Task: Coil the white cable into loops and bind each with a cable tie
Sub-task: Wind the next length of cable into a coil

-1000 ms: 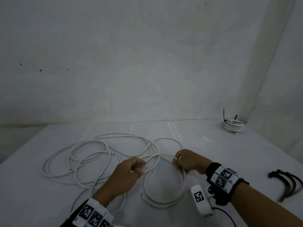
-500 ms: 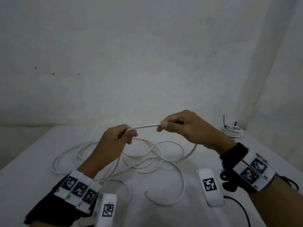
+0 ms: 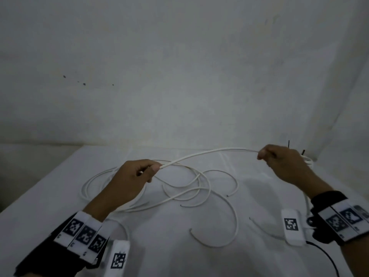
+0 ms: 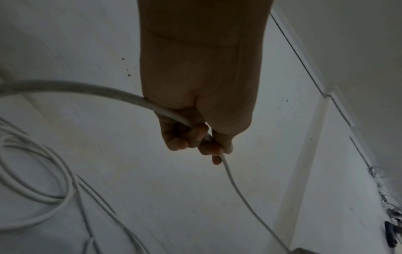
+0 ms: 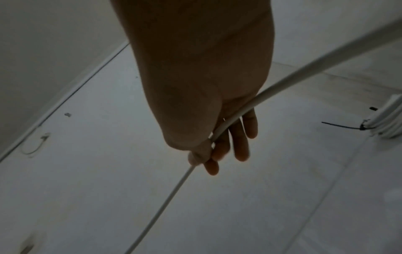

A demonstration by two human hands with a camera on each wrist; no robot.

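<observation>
A long white cable point(image 3: 207, 153) stretches in the air between my two hands above the white table point(image 3: 60, 188). My left hand point(image 3: 146, 171) grips it at centre left, fingers curled round it point(image 4: 202, 137). My right hand point(image 3: 265, 155) pinches it at the right, thumb against forefinger point(image 5: 206, 154). The rest of the cable lies in loose tangled loops point(image 3: 189, 188) on the table under the hands, with cut ends showing. From the right hand the cable drops back toward my wrist.
A finished white coil point(image 3: 308, 159) bound with a black cable tie point(image 5: 341, 127) sits at the table's far right corner, partly behind my right hand. White walls stand close behind and to the right. A black lead point(image 3: 327, 256) runs from my right wrist unit.
My hands lifted the cable off the table, then drew apart. The right hand moved far right and the span of cable between them lengthened.
</observation>
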